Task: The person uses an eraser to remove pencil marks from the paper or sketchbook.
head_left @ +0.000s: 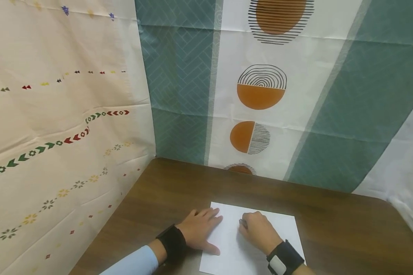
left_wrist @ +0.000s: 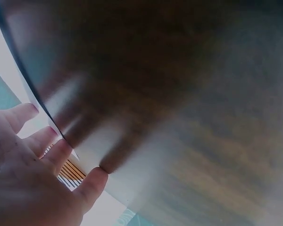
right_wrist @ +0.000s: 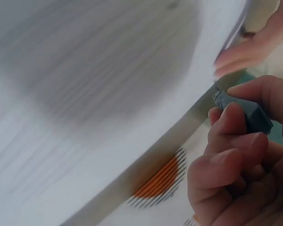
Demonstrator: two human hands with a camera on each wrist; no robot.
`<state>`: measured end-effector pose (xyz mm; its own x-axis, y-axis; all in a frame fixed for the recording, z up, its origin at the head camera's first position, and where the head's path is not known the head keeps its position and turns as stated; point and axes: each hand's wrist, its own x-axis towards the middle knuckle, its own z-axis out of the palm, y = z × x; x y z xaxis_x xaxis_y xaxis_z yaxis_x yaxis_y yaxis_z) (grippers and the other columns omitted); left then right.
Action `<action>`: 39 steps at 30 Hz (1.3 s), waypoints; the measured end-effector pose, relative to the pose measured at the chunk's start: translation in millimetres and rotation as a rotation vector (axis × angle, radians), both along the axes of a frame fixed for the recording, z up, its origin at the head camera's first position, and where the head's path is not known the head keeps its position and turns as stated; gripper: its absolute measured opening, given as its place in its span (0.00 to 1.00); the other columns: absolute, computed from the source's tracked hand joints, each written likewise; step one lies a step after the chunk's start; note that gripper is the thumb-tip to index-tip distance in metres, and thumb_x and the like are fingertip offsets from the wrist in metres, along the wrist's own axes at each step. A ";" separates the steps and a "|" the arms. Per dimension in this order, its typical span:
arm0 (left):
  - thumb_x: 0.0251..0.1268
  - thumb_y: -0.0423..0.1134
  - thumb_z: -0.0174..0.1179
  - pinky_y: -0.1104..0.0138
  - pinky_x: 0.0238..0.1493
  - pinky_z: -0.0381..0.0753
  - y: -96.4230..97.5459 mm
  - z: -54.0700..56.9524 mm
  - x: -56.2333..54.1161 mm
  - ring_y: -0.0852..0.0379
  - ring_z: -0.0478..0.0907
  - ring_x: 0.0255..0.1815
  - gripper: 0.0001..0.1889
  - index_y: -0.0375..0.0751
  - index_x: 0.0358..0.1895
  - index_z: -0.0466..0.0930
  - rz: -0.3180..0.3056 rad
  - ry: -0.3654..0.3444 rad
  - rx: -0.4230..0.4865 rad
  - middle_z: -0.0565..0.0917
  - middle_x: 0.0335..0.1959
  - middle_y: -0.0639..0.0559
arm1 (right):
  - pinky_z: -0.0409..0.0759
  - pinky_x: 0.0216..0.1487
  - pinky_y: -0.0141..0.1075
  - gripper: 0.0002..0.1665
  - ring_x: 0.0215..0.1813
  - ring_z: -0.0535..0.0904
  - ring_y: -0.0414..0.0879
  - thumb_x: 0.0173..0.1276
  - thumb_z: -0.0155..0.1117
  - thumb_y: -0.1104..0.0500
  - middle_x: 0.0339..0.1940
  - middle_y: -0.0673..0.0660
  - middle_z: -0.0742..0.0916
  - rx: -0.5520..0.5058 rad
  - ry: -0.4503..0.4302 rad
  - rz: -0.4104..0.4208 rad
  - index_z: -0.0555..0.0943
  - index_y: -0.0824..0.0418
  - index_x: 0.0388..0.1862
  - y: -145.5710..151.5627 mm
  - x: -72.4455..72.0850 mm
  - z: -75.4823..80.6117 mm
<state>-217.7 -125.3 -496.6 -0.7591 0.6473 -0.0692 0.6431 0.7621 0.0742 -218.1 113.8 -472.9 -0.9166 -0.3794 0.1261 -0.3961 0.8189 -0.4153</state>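
Note:
A white sheet of paper (head_left: 283, 229) lies on the brown wooden table, and in the right wrist view faint grey streaks run across the sheet (right_wrist: 75, 117). My left hand (head_left: 199, 228) rests with spread, straight fingers on the paper's left edge; the left wrist view shows these fingers (left_wrist: 92, 186) touching the surface. Over the middle of the sheet, my right hand (head_left: 261, 233) pinches a small dark grey-blue eraser (right_wrist: 254, 115) between thumb and curled fingers. The eraser's worn, crumbly end (right_wrist: 219, 98) points out past the fingertips, close to the paper.
The brown table (head_left: 182, 183) extends around the sheet on its far, left and right sides. A cream embroidered cloth (head_left: 55, 133) hangs at the left. Behind the table hangs a green and white curtain (head_left: 179, 95) with orange circles. Dark bands (head_left: 172, 243) wrap both wrists.

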 end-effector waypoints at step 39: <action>0.54 0.79 0.56 0.39 0.66 0.62 -3.7 -1.8 -1.3 0.49 0.56 0.78 0.53 0.50 0.78 0.62 0.006 -0.073 0.046 0.58 0.80 0.49 | 0.82 0.37 0.52 0.06 0.32 0.83 0.50 0.61 0.70 0.66 0.31 0.59 0.88 0.178 -0.155 -0.259 0.85 0.70 0.35 112.1 7.7 -13.2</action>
